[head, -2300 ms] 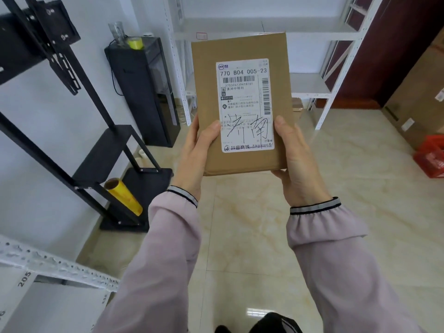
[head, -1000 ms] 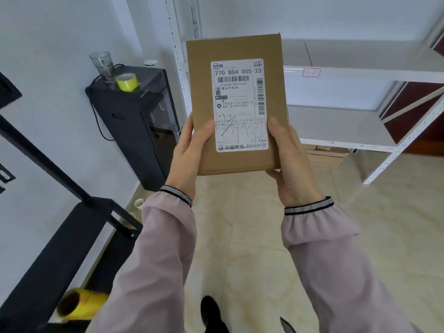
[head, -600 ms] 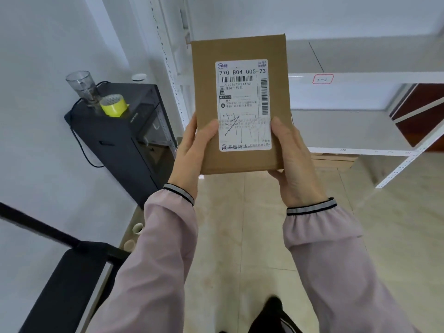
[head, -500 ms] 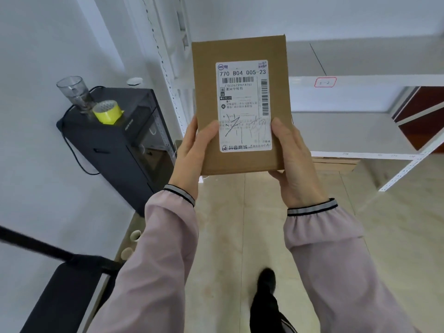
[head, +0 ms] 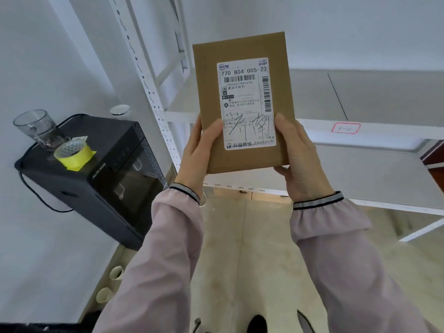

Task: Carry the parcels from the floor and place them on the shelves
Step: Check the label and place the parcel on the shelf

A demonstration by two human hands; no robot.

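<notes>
Mid-carry: my left hand (head: pixel 200 150) and right hand (head: pixel 300 155) grip the flat brown cardboard parcel with white label (head: pixel 242 102) upright at 12 o'clock, before the white metal shelves (head: pixel 374 127). Next, I reckon: lay it flat on a shelf board.

White walls (head: pixel 48 56), beige tiled floor (head: pixel 252 248), black cabinet (head: pixel 101 188) at left topped by a clear cup (head: pixel 36 127).

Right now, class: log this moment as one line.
parcel: upright, unshelved | left hand, right hand: gripping parcel's lower edges | shelves: directly ahead
</notes>
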